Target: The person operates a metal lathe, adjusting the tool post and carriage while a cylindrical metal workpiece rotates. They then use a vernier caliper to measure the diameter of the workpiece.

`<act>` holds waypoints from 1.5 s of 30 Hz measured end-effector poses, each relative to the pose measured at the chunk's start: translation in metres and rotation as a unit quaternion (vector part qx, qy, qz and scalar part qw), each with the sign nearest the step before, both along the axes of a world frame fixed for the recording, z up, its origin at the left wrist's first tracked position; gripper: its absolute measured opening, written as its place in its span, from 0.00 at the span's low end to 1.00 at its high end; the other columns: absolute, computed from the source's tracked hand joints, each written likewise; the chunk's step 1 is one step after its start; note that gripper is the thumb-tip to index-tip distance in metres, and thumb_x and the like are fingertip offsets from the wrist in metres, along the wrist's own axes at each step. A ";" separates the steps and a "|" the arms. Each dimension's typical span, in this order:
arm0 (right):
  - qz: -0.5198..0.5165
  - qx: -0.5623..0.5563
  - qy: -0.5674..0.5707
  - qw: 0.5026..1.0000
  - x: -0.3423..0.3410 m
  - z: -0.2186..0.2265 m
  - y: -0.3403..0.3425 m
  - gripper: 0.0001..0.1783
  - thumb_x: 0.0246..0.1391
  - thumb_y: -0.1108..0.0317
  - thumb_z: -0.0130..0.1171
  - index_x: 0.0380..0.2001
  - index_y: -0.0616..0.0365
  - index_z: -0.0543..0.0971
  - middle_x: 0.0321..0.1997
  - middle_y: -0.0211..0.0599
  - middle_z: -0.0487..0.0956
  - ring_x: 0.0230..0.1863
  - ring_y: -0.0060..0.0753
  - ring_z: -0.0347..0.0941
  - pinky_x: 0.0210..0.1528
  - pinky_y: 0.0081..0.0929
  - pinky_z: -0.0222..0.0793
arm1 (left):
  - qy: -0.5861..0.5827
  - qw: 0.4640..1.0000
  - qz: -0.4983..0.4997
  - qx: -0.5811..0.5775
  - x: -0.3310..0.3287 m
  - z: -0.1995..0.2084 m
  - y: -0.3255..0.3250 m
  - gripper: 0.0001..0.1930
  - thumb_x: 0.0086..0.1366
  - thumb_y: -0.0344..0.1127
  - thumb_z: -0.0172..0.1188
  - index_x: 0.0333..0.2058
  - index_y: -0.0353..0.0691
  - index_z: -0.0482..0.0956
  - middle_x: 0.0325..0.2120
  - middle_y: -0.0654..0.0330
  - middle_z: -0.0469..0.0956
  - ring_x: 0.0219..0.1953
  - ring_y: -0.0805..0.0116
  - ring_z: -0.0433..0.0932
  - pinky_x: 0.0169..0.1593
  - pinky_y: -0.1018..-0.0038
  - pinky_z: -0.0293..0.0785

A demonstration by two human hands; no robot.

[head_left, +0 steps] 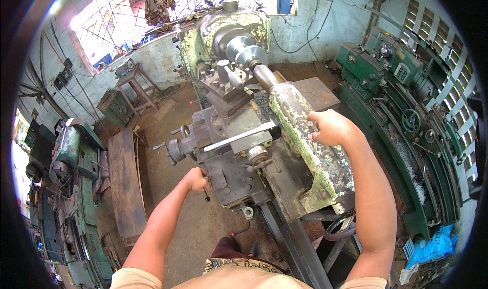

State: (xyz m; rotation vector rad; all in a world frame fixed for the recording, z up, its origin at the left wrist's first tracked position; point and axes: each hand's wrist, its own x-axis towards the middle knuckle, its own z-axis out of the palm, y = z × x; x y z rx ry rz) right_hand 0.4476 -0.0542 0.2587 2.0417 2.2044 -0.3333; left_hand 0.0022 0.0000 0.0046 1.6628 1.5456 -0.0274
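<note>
A large metal lathe with chipped green-cream paint fills the middle. Its headstock [203, 27] is at the far end, with a shiny stepped round workpiece [241, 50] in line with the tailstock quill [264, 77]. My right hand [333, 127] rests on top of the tailstock [295, 108], thumb and forefinger apart. At the carriage's near left side, my left hand [194, 179] is closed around a small lever, mostly hidden by the fingers; a black knob [207, 198] shows just below. The tool post [226, 80] and a pale flat bar [239, 136] sit on the carriage [229, 179].
Crank handles [170, 150] stick out left of the cross slide. A handwheel [339, 228] sits below the tailstock. Green lathes stand at right [391, 111] and left [76, 151]. A wooden board [126, 182], a stool [137, 83] and a blue bag [432, 246] are around.
</note>
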 end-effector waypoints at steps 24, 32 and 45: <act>-0.004 0.009 0.009 1.000 -0.002 0.002 -0.002 0.31 0.56 0.57 0.72 0.61 0.54 0.78 0.55 0.53 0.84 0.58 0.53 0.80 0.63 0.44 0.76 | 0.002 1.000 0.002 -0.001 0.001 0.002 -0.001 0.14 0.48 0.30 0.77 0.31 0.27 0.83 0.20 0.57 0.82 0.23 0.69 0.84 0.28 0.69 0.80; 0.007 0.015 0.000 1.000 0.001 -0.002 -0.001 0.33 0.55 0.55 0.73 0.62 0.53 0.77 0.51 0.52 0.85 0.57 0.54 0.80 0.61 0.45 0.76 | 0.000 1.000 0.003 -0.002 -0.002 -0.005 0.002 0.15 0.47 0.31 0.78 0.29 0.29 0.83 0.20 0.58 0.82 0.21 0.70 0.82 0.27 0.70 0.79; 0.004 0.010 0.002 1.000 0.002 -0.002 0.001 0.32 0.55 0.56 0.73 0.61 0.55 0.78 0.54 0.52 0.84 0.57 0.53 0.80 0.62 0.44 0.76 | -0.001 1.000 0.007 -0.003 0.000 -0.001 0.000 0.15 0.47 0.31 0.78 0.30 0.29 0.82 0.20 0.57 0.82 0.23 0.69 0.83 0.28 0.70 0.80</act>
